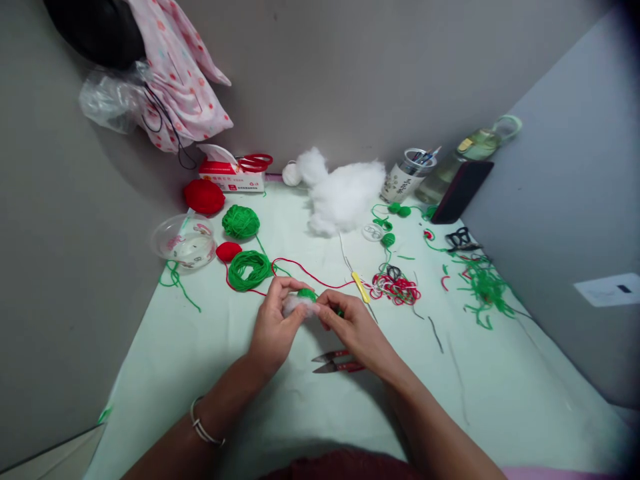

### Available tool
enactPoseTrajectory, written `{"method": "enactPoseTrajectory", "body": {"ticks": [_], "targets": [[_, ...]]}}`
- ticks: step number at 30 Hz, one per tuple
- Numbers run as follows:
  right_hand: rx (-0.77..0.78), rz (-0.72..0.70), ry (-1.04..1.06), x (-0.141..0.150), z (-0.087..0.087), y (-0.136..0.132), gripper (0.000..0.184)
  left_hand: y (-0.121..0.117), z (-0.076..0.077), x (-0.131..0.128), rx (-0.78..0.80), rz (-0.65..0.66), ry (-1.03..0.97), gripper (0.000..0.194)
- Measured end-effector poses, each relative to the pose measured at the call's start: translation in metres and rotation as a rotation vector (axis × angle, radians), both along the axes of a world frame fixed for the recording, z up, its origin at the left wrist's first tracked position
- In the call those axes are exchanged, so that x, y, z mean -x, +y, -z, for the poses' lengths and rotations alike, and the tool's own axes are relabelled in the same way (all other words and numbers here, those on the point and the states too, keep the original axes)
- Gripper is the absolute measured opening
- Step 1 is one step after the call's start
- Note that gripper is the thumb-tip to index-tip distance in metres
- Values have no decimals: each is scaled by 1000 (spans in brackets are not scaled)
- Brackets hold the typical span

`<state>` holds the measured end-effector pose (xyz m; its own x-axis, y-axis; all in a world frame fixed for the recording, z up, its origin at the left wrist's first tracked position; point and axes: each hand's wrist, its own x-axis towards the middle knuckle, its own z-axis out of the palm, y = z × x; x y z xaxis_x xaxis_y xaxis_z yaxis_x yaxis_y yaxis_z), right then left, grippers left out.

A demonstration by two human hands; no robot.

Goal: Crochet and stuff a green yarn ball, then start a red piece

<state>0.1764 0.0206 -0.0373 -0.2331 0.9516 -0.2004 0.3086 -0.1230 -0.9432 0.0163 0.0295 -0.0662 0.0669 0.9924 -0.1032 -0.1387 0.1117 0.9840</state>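
My left hand (274, 327) is closed around a small green crocheted piece (307, 293) and a tuft of white stuffing (296, 306), its thumb pressed on the tuft. Beside it, my right hand (353, 323) pinches the edge of the same tuft between thumb and fingers. A bit of green shows under the right fingers; what it belongs to is hidden. Thread snips (333, 367) with red handles lie partly beneath my right wrist. Just beyond the hands are a coil of green yarn (249, 271) and a crochet hook with a yellow handle (361, 288).
A heap of white stuffing (345, 193) lies at the back. Green yarn ball (241, 221), red yarn ball (205, 197) and plastic bowl (185, 243) stand left. Yarn scraps (395, 288), green clippings (487, 287), a pen can (403, 177) and a phone (463, 192) are right.
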Motion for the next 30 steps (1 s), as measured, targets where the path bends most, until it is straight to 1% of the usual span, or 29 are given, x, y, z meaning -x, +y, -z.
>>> {"method": "enactPoseTrajectory", "body": {"ticks": [4,8,11,13,16,17,20,24,27,30], "targets": [[-16,51,0,3,4,2,31,-1,-3,-2,50,52,-41,27],[-52,151,-5,5,8,3,28,-2,-11,2,63,139,-91,30],[-97,225,-57,5,10,2,25,0,-13,9,106,252,-211,22],[-128,254,-92,5,10,1,23,1,-12,13,140,293,-284,27],[-152,245,-111,7,9,-1,23,3,-9,14,135,287,-294,25],[-155,230,-115,7,8,-2,23,4,-8,13,122,272,-285,27],[-166,153,-109,9,3,-5,24,3,-6,9,81,209,-232,32],[-172,48,-103,8,-5,-8,19,0,-2,4,61,157,-178,31],[-166,62,-85,9,-8,-8,21,-4,-1,1,51,108,-143,29],[-132,103,-13,9,-6,-6,25,-8,-5,-1,46,106,-127,28]]}}
